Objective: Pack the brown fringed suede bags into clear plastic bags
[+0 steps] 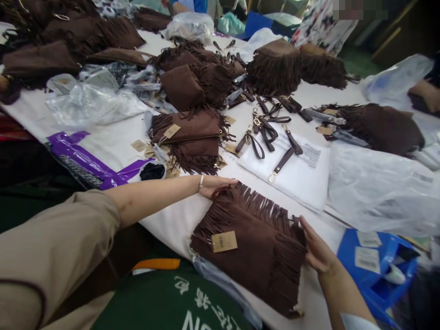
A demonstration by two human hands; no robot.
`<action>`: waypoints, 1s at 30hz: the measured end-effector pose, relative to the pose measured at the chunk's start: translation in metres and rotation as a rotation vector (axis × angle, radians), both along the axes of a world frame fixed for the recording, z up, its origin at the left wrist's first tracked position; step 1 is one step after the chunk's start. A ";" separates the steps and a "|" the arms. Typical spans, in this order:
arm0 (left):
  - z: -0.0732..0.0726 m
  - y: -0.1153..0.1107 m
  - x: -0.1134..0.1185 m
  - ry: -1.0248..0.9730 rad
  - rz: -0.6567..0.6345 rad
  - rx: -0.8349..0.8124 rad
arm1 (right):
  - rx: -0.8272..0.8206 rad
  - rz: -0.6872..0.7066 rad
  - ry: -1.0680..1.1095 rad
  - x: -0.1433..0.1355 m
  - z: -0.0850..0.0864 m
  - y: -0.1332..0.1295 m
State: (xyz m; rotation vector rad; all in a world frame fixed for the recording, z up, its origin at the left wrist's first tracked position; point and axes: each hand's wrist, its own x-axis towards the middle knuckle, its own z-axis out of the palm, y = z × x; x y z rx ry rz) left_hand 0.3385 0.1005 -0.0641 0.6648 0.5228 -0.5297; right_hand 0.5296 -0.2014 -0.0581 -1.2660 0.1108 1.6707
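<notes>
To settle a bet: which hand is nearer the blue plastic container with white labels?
Right: the right hand, at the right edge of the fringed brown fabric bag, is left of the container; the left hand is farther, at the bag's upper-left corner.

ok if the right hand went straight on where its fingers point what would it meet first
The right hand, holding the fringed bag, would likely meet the white packet under some dark straps first, though the hand's height is unclear.

nearest bag [254,243] at edge of table [168,224] | straps [285,158] on packet [309,185] behind it | bin [373,275] to its right
</notes>
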 end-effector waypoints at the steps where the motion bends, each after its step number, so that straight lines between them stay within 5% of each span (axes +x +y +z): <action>1: -0.002 0.000 0.010 0.004 -0.037 -0.039 | 0.006 0.014 -0.001 0.003 -0.002 0.006; 4: -0.009 -0.005 0.034 0.033 -0.116 -0.074 | 0.042 0.031 -0.014 0.008 -0.006 0.020; 7: -0.011 -0.013 0.050 0.022 -0.048 0.067 | 0.087 0.047 0.006 0.012 -0.008 0.033; 11: 0.010 -0.028 0.050 -0.117 0.024 0.333 | 0.094 0.116 -0.181 0.017 0.003 0.043; 15: 0.037 -0.052 0.014 -0.682 -0.171 0.616 | 0.173 0.496 -0.822 -0.001 0.022 0.029; 17: 0.039 -0.069 -0.015 -0.938 -0.227 0.837 | 0.331 0.724 -1.180 -0.026 0.026 0.013; 20: 0.037 -0.097 -0.060 -1.061 -0.356 1.052 | 0.472 0.840 -1.515 -0.076 0.023 -0.020; 24: 0.055 -0.109 -0.089 -1.176 -0.519 0.940 | 0.632 0.704 -1.397 -0.119 0.027 -0.063; 26: 0.067 -0.094 -0.084 -1.134 -0.482 0.856 | 0.683 0.398 -1.241 -0.116 0.036 -0.069; 28: 0.071 -0.068 -0.068 -0.884 -0.318 1.031 | 0.584 -0.021 -1.197 -0.095 0.044 -0.057; 30: 0.062 -0.039 -0.048 -0.479 -0.148 1.440 | 0.330 -0.233 -1.288 -0.065 0.046 -0.031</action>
